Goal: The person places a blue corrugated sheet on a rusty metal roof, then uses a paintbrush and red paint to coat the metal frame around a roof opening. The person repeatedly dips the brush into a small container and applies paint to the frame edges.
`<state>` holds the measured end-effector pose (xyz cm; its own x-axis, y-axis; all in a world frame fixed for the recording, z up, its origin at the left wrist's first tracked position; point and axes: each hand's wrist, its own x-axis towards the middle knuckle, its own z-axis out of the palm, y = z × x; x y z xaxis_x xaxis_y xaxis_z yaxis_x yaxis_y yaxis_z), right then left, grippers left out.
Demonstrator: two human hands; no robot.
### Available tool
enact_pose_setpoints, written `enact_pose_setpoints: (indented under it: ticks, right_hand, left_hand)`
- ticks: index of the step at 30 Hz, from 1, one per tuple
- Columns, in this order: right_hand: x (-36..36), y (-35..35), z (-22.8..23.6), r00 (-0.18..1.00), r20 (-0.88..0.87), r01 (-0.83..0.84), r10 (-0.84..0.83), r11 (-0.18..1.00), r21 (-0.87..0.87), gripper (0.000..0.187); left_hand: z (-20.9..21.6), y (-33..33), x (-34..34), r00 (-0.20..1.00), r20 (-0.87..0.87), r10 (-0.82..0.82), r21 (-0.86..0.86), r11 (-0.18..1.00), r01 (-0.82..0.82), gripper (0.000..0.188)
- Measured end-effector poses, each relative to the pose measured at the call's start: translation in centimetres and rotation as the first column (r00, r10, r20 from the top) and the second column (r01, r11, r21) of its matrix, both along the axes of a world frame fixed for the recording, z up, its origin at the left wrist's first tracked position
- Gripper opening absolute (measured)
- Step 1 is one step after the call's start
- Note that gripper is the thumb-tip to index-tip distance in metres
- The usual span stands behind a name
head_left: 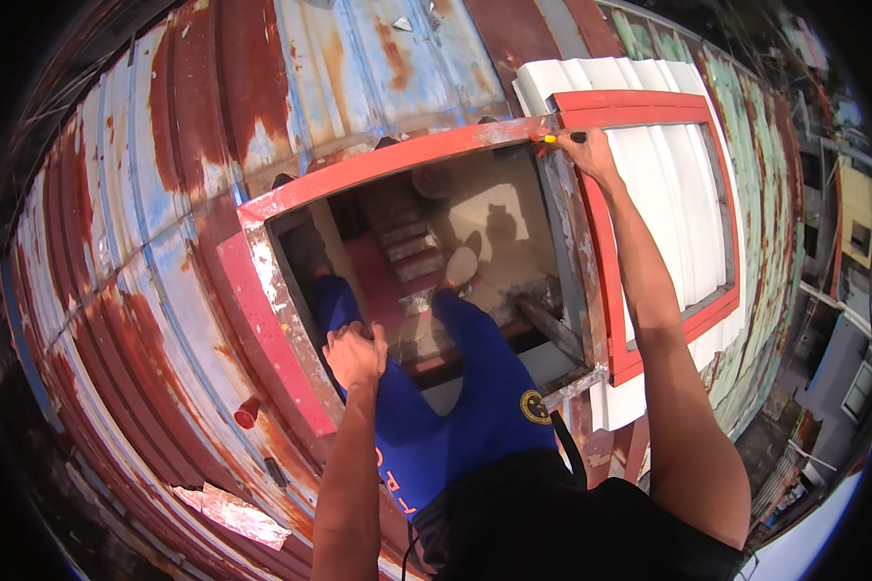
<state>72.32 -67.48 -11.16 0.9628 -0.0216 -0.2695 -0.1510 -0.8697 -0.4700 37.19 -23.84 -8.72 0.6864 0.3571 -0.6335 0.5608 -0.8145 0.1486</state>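
My right hand [591, 155] is closed on a small paintbrush [552, 138] with a yellow and black handle. The brush is at the far right corner of a hatch frame [388, 160] set in the roof. Red paint covers the frame's far side, while its left and right sides look patchy and worn. My left hand [356, 356] rests on my left knee, fingers curled, near the frame's left side. Both legs, in blue trousers [475, 349], hang down into the opening, and one sandalled foot shows below.
A hinged hatch lid with a red frame [727, 213] and white corrugated sheet [659, 184] lies open on the right. Rusty, peeling corrugated roofing [194, 126] surrounds the opening. A small red cup-like object [247, 413] stands at left. Steps [407, 237] show below; buildings lie beyond the right roof edge.
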Motion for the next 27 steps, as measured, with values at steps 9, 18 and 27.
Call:
enact_pose_setpoints:
  ticks: [9,18,27]
  right_hand:
    - [1.9,-2.7,-0.8,0.978,-0.197,-0.072,0.066,0.997,-0.023,0.037]
    - [0.8,-4.0,-2.1,0.998,-0.064,0.012,-0.013,1.0,-0.011,0.038]
    - [-1.4,-5.5,-3.4,0.977,0.195,-0.067,0.082,0.994,-0.082,0.039]
  left_hand:
    - [0.1,0.1,-0.4,1.0,0.029,0.002,0.014,1.0,-0.003,0.039]
    - [0.1,0.1,-0.8,0.999,0.035,0.026,0.003,1.0,-0.026,0.038]
    - [0.3,0.0,-0.6,0.999,0.024,0.049,-0.031,0.998,-0.048,0.038]
